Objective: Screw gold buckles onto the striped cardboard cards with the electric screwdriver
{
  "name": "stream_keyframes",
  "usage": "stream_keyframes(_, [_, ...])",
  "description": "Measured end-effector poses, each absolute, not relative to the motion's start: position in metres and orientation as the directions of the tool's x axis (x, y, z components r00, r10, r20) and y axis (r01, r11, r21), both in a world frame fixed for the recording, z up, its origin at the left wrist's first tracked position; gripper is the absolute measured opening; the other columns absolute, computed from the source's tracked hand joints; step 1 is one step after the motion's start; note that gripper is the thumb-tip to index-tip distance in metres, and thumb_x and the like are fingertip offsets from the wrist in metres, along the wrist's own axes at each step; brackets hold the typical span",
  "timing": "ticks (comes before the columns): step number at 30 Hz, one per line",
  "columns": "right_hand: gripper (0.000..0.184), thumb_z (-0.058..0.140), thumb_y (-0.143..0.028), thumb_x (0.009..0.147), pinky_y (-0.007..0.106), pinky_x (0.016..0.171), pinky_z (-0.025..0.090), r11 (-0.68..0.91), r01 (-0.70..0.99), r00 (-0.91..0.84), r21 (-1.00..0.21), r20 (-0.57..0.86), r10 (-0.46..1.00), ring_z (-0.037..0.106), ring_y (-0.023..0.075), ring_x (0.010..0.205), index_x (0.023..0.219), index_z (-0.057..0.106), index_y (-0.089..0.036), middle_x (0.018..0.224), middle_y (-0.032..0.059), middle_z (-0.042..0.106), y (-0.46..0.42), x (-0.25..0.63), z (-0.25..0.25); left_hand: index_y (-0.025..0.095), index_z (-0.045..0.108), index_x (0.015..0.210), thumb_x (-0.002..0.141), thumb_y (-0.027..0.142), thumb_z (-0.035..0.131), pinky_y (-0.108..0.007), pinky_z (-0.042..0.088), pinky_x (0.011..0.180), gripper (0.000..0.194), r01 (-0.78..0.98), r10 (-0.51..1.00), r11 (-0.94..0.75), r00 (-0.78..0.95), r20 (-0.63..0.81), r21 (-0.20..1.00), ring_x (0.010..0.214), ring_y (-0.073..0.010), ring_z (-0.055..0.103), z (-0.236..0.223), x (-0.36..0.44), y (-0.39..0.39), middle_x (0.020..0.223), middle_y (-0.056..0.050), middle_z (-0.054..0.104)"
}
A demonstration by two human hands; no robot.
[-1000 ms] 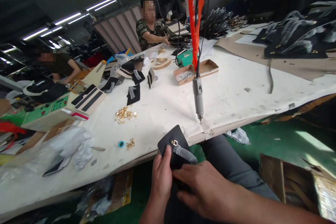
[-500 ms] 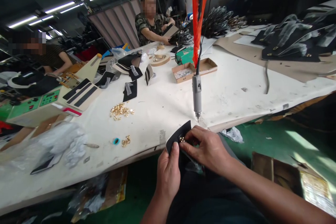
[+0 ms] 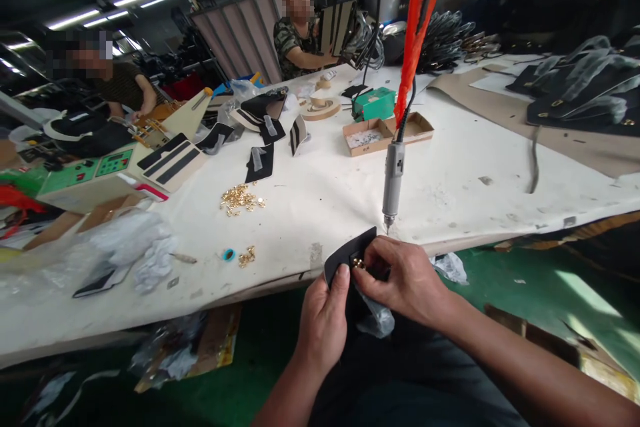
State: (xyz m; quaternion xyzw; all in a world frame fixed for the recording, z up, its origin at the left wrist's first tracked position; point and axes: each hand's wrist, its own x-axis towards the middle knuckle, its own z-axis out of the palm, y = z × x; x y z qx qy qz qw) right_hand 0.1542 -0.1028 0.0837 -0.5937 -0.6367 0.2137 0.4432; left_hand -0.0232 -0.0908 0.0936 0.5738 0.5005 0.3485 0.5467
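My left hand (image 3: 324,320) grips a black leather-like panel (image 3: 350,250) by its lower left edge, thumb pressed on its face. The panel is tilted up just off the table's front edge. My right hand (image 3: 410,280) is closed, with thumb and forefinger pinching a small gold metal fitting (image 3: 357,263) against the panel. A strip of clear plastic wrap (image 3: 379,321) hangs below the panel. Close above my right hand an electric screwdriver (image 3: 393,177) hangs, bit downward, from an orange strap (image 3: 415,33).
Gold fittings lie in a large pile (image 3: 239,199) and a small pile (image 3: 247,257), beside a blue ring (image 3: 229,254). A cardboard tray (image 3: 367,147) holds small parts near a green box (image 3: 375,105). A co-worker (image 3: 295,47) across the table holds a striped panel; another person (image 3: 130,90) sits left.
The view has shifted, so the table things appear farther right. More plastic wrap shows below the panel. The co-worker opposite has raised the striped panel. Both my hands keep their hold.
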Motion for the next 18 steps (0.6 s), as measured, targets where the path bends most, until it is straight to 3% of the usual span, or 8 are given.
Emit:
stream_keyframes(5, [0.020,0.080,-0.035,0.089,0.026,0.058,0.047,0.188,0.400,-0.003,-0.897,0.204,0.979,0.060,0.0139,0.062,0.090,0.064,-0.024,0.073,-0.0036,0.066,-0.105,0.161,0.078,0.021,0.080,0.127,0.103,0.058,0.061,-0.034,0.055,0.100,0.048,0.092,0.944,0.151,0.283,-0.171,0.984,0.113,-0.0304,0.073,0.089,-0.027,-0.091,0.122,-0.008,0.082])
stream_keyframes(9, [0.020,0.074,-0.030,0.098,0.027,0.070,0.055,0.351,0.354,-0.119,-0.867,0.331,0.936,0.069,0.0161,0.079,0.117,0.070,-0.026,0.095,0.0012,0.073,-0.102,0.168,0.071,0.020,0.079,0.127,0.103,0.057,0.062,-0.033,0.056,0.094,0.047,0.005,0.923,0.221,0.323,-0.211,0.975,0.108,-0.0295,0.074,0.083,-0.030,-0.090,0.118,-0.008,0.082])
stream_keyframes(12, [0.013,0.074,-0.030,0.099,0.029,0.075,0.056,0.402,0.356,-0.119,-0.844,0.385,0.915,0.071,0.0180,0.087,0.111,0.074,-0.026,0.101,0.0037,0.074,-0.100,0.167,0.072,0.019,0.078,0.127,0.104,0.057,0.061,-0.034,0.056,0.094,0.048,0.001,0.926,0.224,0.312,-0.213,0.975,0.107,-0.0292,0.074,0.084,-0.031,-0.090,0.118,-0.008,0.082])
stream_keyframes(18, [0.011,0.080,-0.024,0.089,0.028,0.066,0.053,0.183,0.387,0.090,-0.904,0.235,0.968,0.068,0.0170,0.076,0.096,0.071,-0.024,0.088,0.0006,0.070,-0.105,0.148,0.073,0.021,0.078,0.128,0.106,0.060,0.053,-0.035,0.053,0.099,0.051,0.235,0.963,0.054,0.245,-0.113,0.971,0.108,-0.0295,0.073,0.088,-0.027,-0.097,0.118,-0.008,0.082])
